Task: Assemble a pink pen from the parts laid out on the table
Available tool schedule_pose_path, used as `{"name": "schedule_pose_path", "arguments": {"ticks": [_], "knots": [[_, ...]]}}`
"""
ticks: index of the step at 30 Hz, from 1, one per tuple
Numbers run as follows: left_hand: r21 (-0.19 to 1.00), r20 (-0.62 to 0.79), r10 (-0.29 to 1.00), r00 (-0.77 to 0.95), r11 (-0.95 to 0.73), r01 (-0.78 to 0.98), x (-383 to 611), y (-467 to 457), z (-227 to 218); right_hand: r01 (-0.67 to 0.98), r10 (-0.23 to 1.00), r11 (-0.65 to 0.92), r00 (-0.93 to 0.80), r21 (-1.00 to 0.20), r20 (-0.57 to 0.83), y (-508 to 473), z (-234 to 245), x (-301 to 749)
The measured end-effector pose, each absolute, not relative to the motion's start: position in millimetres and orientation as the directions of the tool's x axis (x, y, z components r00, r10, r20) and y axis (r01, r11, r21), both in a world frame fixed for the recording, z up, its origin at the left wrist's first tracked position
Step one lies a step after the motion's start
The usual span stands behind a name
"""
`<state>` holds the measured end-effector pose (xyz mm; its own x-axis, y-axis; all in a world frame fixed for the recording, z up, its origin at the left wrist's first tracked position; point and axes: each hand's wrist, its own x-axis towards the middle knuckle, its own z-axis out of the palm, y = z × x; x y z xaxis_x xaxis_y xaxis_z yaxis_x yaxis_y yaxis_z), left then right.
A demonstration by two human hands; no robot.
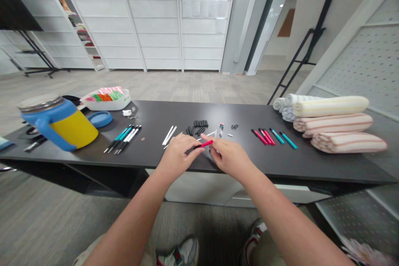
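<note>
Over the front of a dark table [149,120], my left hand [179,156] and my right hand [229,156] meet on a red-and-black pen [203,144]. The left fingers pinch its black end, and the right fingertips touch its red barrel. Just beyond the hands lie short black tubes [198,126] and thin white rods [169,135]. Tiny pen parts [221,129] and small metal pieces [234,126] sit to the right of them. Assembled black-and-white and teal pens [123,139] lie at the left, with red and teal pens [268,136] at the right.
A blue-and-yellow insulated mug [60,124] lies tilted at the left, near a blue lid [100,119] and a white tray of colourful packets [105,99]. Rolled striped towels [332,124] are stacked at the right end. Pegboard panels stand beyond them, and white shelving lines the far wall.
</note>
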<state>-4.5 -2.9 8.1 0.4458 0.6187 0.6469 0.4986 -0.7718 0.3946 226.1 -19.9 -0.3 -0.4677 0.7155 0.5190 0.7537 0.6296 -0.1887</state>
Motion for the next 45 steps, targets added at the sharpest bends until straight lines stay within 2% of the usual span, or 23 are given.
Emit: {"name": "schedule_pose_path", "arguments": {"ticks": [6, 9, 14, 17, 20, 24, 27, 38, 45], "knots": [[0.424, 0.604, 0.651, 0.459, -0.751, 0.507, -3.9, -2.7, 7.7, 0.769, 0.683, 0.598, -0.340, -0.227, 0.646, -23.8, 3.9, 226.8], [0.417, 0.596, 0.642, 0.482, -0.761, 0.497, -3.5, -2.6, 7.6, 0.779, 0.698, 0.567, -0.284, -0.266, 0.657, -24.0, 6.5, 227.1], [0.393, 0.598, 0.604, 0.526, -0.794, 0.464, -4.2, -3.0, 8.6, 0.720, 0.715, 0.637, -0.419, -0.274, 0.559, -20.9, 7.5, 227.4], [0.404, 0.603, 0.609, 0.516, -0.790, 0.460, -4.1, -3.8, 8.5, 0.721, 0.713, 0.638, -0.420, -0.270, 0.561, -20.6, 6.8, 227.1], [0.414, 0.603, 0.642, 0.474, -0.759, 0.503, -2.9, -4.1, 6.5, 0.778, 0.728, 0.542, -0.245, -0.319, 0.640, -23.2, 7.8, 228.1], [0.404, 0.592, 0.694, 0.411, -0.696, 0.593, -1.9, -2.8, 2.8, 0.762, 0.737, 0.397, 0.067, -0.511, 0.673, -28.5, 11.1, 232.5], [0.391, 0.567, 0.712, 0.415, -0.676, 0.625, -2.4, -1.3, 0.9, 0.731, 0.743, 0.373, 0.133, -0.571, 0.656, -30.9, 13.0, 234.5], [0.362, 0.573, 0.707, 0.414, -0.672, 0.646, -1.5, -1.5, 1.5, 0.801, 0.670, 0.466, -0.042, -0.375, 0.742, -31.9, 10.1, 233.1], [0.368, 0.561, 0.723, 0.404, -0.654, 0.660, -2.3, -1.5, -0.3, 0.734, 0.633, 0.647, -0.367, -0.205, 0.682, -33.2, 6.0, 228.9]]}}
